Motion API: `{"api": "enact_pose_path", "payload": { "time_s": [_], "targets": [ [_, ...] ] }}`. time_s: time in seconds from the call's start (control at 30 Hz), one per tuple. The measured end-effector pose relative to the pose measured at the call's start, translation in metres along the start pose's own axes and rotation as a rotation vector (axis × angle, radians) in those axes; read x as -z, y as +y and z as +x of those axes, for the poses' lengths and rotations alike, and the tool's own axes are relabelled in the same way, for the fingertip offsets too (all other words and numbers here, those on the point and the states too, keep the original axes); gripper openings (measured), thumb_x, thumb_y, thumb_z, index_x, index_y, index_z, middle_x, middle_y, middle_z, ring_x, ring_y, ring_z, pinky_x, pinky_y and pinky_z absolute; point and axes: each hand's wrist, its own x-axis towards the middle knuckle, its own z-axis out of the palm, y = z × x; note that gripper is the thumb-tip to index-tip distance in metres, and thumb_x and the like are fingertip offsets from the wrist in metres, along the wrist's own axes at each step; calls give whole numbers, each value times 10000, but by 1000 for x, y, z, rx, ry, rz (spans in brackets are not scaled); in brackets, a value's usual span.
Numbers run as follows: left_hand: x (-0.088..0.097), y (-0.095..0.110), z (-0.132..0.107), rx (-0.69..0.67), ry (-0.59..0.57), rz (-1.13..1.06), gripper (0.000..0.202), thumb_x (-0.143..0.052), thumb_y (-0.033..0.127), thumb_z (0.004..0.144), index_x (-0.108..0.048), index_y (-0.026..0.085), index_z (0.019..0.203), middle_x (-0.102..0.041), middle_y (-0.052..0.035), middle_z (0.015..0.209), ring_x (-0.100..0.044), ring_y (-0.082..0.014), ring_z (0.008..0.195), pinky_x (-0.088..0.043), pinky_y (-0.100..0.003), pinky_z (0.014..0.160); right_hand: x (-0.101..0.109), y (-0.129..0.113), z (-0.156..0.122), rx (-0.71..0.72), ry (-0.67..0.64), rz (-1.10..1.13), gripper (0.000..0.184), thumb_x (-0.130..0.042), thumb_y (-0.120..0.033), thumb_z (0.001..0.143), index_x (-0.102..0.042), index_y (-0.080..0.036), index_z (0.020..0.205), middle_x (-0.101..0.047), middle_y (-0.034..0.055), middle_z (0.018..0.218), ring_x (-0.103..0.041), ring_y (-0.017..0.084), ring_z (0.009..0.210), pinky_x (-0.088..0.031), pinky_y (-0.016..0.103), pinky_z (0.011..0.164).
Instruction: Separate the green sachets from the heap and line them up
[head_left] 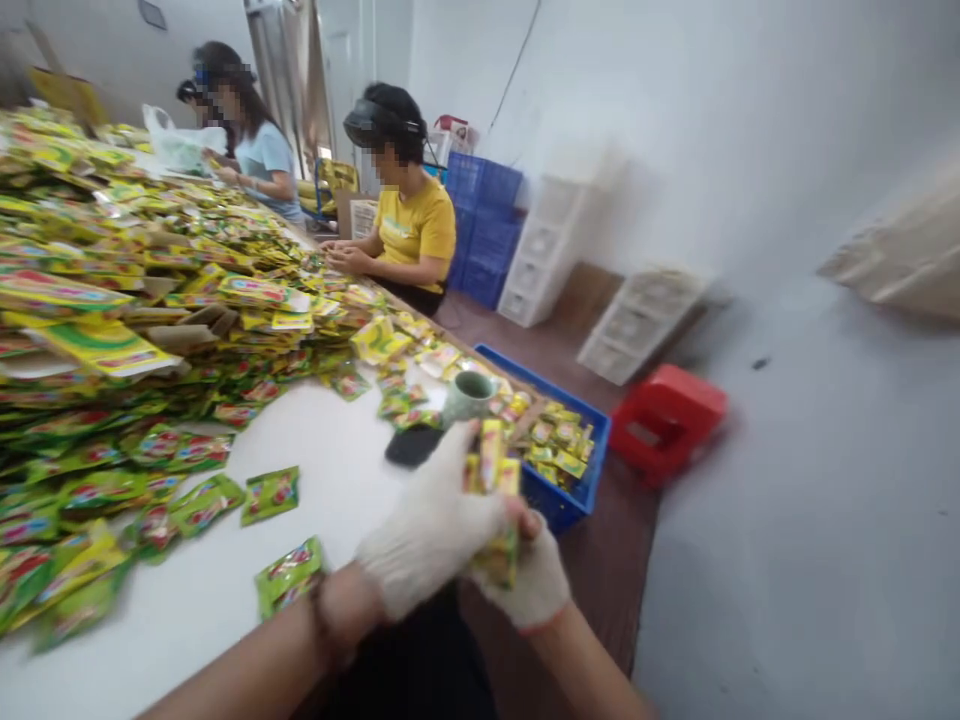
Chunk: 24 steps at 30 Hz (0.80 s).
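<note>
My left hand (435, 520), in a white knitted glove with bare fingertips, is closed around a few small yellow cartons (490, 455). From below and to the right, my right hand (534, 580), gloved alike, grips the same cartons; motion blurs their edges. Just beyond them a blue crate (597, 470) holds several such cartons (559, 440). A grey-green cup (469, 396) stands at the table edge, beside a dark flat object (412, 447). Green sachets (289, 572) lie on the white tabletop (322, 450) left of my hands.
A large heap of flat yellow cartons and sachets (150, 290) covers the table's left side. Co-workers sit along it, one in a yellow shirt (416, 225). A red stool (667, 420), blue crates (484, 225) and white crates (544, 245) stand on the floor by the wall.
</note>
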Motion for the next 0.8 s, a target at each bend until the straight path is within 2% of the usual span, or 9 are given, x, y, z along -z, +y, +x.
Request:
{"api": "enact_pose_path", "payload": {
  "time_s": [0.1,0.2,0.27,0.33,0.43,0.5,0.6,0.7,0.8],
  "targets": [
    [-40,30,34,-180,-36,230,769,-723,278,664,-407,180,1358,-528,-124,1311,-508,-299,1204,-400,-456,1054,43,-47,-3,238,223,224,297,-641,-479,725,-660,-282,946,-732,-22,928,-659,197,929,-509,439,884],
    [-58,38,46,-352,-83,270,704,-700,288,699,-438,164,1341,-477,-127,1372,-416,-291,1304,-328,-453,1121,74,-110,18,421,449,322,269,-501,-393,841,-661,-258,1009,-722,17,1016,-635,204,1014,-478,482,924],
    [-54,24,40,-370,-92,310,626,-681,305,720,-487,193,1304,-481,-113,1379,-396,-292,1324,-325,-462,1127,92,-147,39,445,492,332,293,-444,-388,870,-640,-278,1058,-697,16,1098,-597,211,1100,-455,523,941],
    [-40,-1,24,-346,-85,367,548,-653,296,740,-529,208,1268,-487,-100,1384,-416,-285,1314,-347,-457,1117,106,-170,60,425,566,313,389,-368,-447,891,-611,-240,1113,-641,65,1207,-532,245,1198,-432,578,943],
    [-1,-48,-11,-261,-5,448,436,-620,264,756,-595,219,1189,-549,-84,1336,-526,-250,1223,-439,-412,1055,110,-179,82,297,597,239,526,-359,-544,865,-562,-155,1154,-530,174,1316,-477,299,1253,-431,612,924],
    [32,-75,-38,-165,143,531,372,-608,271,762,-640,241,1132,-617,-66,1262,-585,-244,1156,-480,-405,1013,97,-172,89,303,491,183,482,-404,-531,855,-547,-174,1146,-519,168,1317,-518,285,1213,-469,577,905],
    [82,-99,-80,-33,357,647,286,-566,311,798,-687,237,1046,-693,-49,1131,-651,-231,1047,-543,-361,925,51,-151,95,426,224,64,302,-501,-417,845,-576,-229,1069,-605,87,1205,-605,216,1094,-538,436,865],
    [122,-101,-112,-33,438,724,249,-520,356,841,-705,225,945,-732,-34,984,-694,-194,887,-583,-268,771,-11,-116,109,412,-71,-146,241,-654,-337,766,-605,-229,977,-676,37,998,-662,171,930,-560,313,782],
    [147,-98,-125,-91,502,814,240,-482,325,864,-689,214,817,-728,-19,811,-682,-156,719,-555,-215,623,-72,-66,139,300,-283,-459,249,-661,-375,766,-595,-224,952,-680,23,906,-667,164,843,-554,303,732]
  ]
}}
